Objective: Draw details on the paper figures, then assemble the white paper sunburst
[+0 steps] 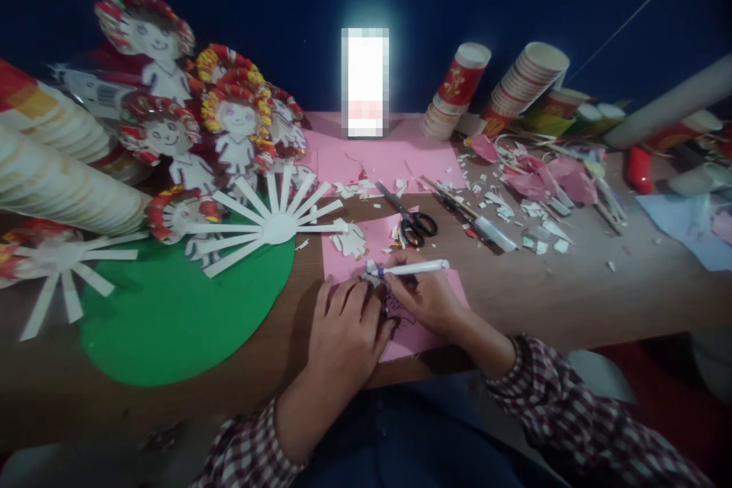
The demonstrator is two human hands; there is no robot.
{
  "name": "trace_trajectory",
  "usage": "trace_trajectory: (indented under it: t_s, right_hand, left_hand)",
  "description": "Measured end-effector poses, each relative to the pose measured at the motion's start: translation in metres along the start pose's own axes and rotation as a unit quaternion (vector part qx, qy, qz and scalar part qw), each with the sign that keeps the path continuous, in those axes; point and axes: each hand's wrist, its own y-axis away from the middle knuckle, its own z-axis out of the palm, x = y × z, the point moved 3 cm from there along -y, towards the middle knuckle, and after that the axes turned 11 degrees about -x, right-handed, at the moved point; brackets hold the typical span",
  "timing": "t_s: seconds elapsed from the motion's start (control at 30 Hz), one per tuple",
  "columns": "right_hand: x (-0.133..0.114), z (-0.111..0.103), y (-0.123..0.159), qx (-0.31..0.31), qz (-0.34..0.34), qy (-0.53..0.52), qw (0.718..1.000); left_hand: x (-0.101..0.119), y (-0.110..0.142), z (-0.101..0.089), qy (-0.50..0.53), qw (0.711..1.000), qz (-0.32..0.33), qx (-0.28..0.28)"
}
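My right hand (426, 297) is closed round a white marker pen (415, 268), its tip down on a small paper cut-out that lies on a pink sheet (366, 232) near the table's front edge. Purple marks show under the tip. My left hand (346, 328) rests flat on the pink sheet beside the cut-out, fingers stretched and pressing it down. Another small white paper figure (350, 240) lies just beyond the hands.
Black scissors (409, 217) and a craft knife (486, 229) lie behind the hands among paper scraps. A green paper disc (171, 305) with white cut-cup stars (274, 225) sits left. Paper dolls (234, 126) stand at back left, stacked paper cups (529, 80) at back right, a bright phone (364, 80) behind.
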Motion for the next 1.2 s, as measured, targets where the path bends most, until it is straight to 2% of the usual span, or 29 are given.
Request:
trace_trajectory:
  t_s: [0.57,0.7,0.93,1.07,1.2]
  right_hand:
    - [-0.004,-0.004,0.001,0.009,0.002,-0.009,1.0]
    - [-0.005,-0.004,0.002,0.014,0.008,-0.04,0.999]
    - [0.013,-0.005,0.006,0.111,0.031,-0.187,0.976]
    - [0.008,-0.007,0.007,0.127,0.015,-0.112,0.985]
    - [-0.006,-0.008,0.005,0.096,-0.019,-0.041,0.994]
  left_hand:
    - [0.0,0.0,0.001,-0.003,1.0,0.001,0.002]
    - [0.0,0.001,0.002,0.002,1.0,0.001,0.001]
    - [-0.001,0.001,0.002,0.012,1.0,-0.003,-0.004]
    - [-0.001,0.001,0.002,0.013,1.0,-0.002,-0.003]
    - [-0.001,0.001,0.002,0.012,1.0,-0.006,0.002]
